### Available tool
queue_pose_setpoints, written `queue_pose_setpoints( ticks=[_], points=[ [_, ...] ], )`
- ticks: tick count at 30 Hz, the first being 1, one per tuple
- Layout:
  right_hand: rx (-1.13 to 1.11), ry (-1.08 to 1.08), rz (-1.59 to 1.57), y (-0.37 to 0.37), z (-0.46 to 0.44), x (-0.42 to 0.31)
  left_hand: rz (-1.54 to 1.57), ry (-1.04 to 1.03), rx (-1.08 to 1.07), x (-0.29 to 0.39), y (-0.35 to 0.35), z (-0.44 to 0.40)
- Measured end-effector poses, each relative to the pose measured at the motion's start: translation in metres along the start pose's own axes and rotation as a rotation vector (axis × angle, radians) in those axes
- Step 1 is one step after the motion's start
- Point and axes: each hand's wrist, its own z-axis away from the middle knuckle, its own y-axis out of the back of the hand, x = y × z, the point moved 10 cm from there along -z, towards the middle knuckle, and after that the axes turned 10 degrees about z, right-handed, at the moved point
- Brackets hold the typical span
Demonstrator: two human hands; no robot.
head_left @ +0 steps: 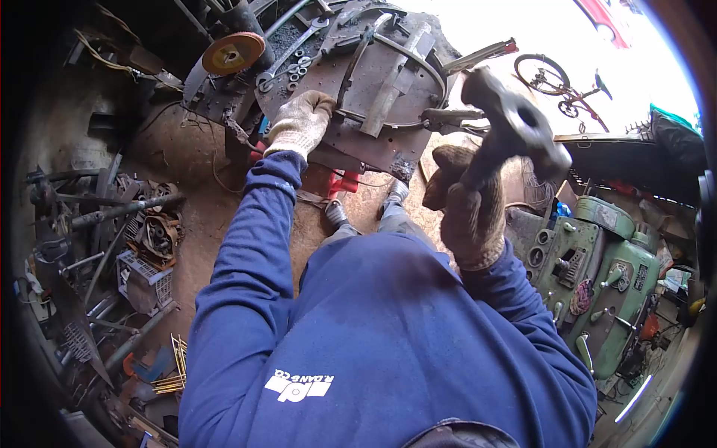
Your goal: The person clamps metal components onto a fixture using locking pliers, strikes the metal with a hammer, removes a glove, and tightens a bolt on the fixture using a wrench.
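My right hand (476,220), in a dirty work glove, is wrapped round the handle of a hammer (506,127). The hammer is raised to the right of the metal work table (321,71), its heavy steel head close to the camera and slightly blurred. My left hand (300,123), gloved too, is closed at the table's near-left edge, beside a round metal ring (348,75). Its fingers curl away from me, so what they hold is hidden. A flat metal bar (390,93) lies across the ring.
Wrenches (295,48) and several nuts (300,66) lie on the table's left side, near an angle grinder's orange disc (233,54). A green machine (616,261) stands at right. Scrap metal (112,216) is heaped at left. A bicycle (564,86) lies outside.
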Motion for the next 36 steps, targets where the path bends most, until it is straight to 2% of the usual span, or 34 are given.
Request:
queue_pose_setpoints(
  ticks=[1,3,4,5,7,8,10,13,15,17,20,22,23,25,26,27,29,31,32,33,35,36],
  points=[
    [0.003,0.0,0.0,-0.003,0.003,0.013,-0.009,-0.018,0.002,0.001,0.001,-0.001],
    [-0.028,-0.108,0.068,-0.019,0.012,0.085,0.01,-0.012,-0.014,-0.001,0.001,-0.002],
    [-0.196,-0.199,0.495,-0.031,0.006,0.132,0.028,-0.013,-0.027,-0.002,-0.001,-0.002],
    [-0.135,-0.27,0.592,-0.023,0.016,0.16,0.049,-0.014,-0.032,-0.002,0.0,-0.005],
    [-0.112,-0.364,0.347,-0.018,0.021,0.156,0.098,-0.008,-0.011,-0.004,0.003,-0.017],
    [-0.107,-0.406,0.344,-0.016,0.041,0.151,0.145,0.014,-0.037,-0.01,-0.008,-0.008],
    [-0.068,-0.348,0.128,-0.018,0.025,0.139,0.118,-0.013,-0.022,-0.003,-0.002,-0.014],
    [-0.047,-0.406,0.028,-0.014,0.025,0.126,0.06,-0.019,-0.047,-0.005,-0.002,-0.006],
    [-0.042,-0.34,0.004,-0.009,0.022,0.107,0.07,0.007,-0.056,-0.006,-0.004,-0.007],
    [-0.024,-0.153,-0.016,-0.005,0.018,0.083,0.09,0.009,-0.048,-0.007,-0.004,-0.009],
    [-0.018,-0.158,-0.011,-0.006,0.013,0.08,0.002,0.022,-0.071,-0.008,-0.005,-0.01],
    [-0.024,-0.221,-0.078,-0.011,0.014,0.086,-0.036,-0.015,0.068,-0.001,0.009,-0.006],
    [-0.025,-0.22,-0.076,-0.013,0.017,0.086,-0.034,-0.015,0.07,-0.001,0.009,-0.004],
    [-0.029,-0.454,-0.067,-0.018,0.033,0.114,-0.117,-0.293,0.307,0.024,0.03,0.01],
    [-0.031,-0.513,-0.024,-0.015,0.042,0.133,-0.015,-0.464,0.459,0.034,0.038,0.034],
    [-0.026,-0.516,-0.026,-0.012,0.045,0.139,-0.092,-0.606,0.502,0.047,0.037,0.053],
    [-0.051,-0.66,0.044,-0.009,0.062,0.16,-0.008,-0.714,0.285,0.076,0.009,0.084],
    [-0.04,-0.709,-0.012,-0.012,0.068,0.168,-0.151,-0.603,0.122,0.084,-0.03,0.09],
    [-0.039,-0.742,0.021,-0.011,0.068,0.171,-0.234,-0.505,0.08,0.081,-0.042,0.087],
    [-0.036,-0.775,0.055,-0.009,0.069,0.174,-0.232,-0.508,0.083,0.083,-0.044,0.084],
    [-0.044,-0.765,0.095,-0.006,0.071,0.175,-0.204,-0.368,0.054,0.072,-0.051,0.072],
    [-0.061,-0.714,0.075,-0.008,0.069,0.172,-0.203,-0.368,0.049,0.071,-0.051,0.072]
  ],
)
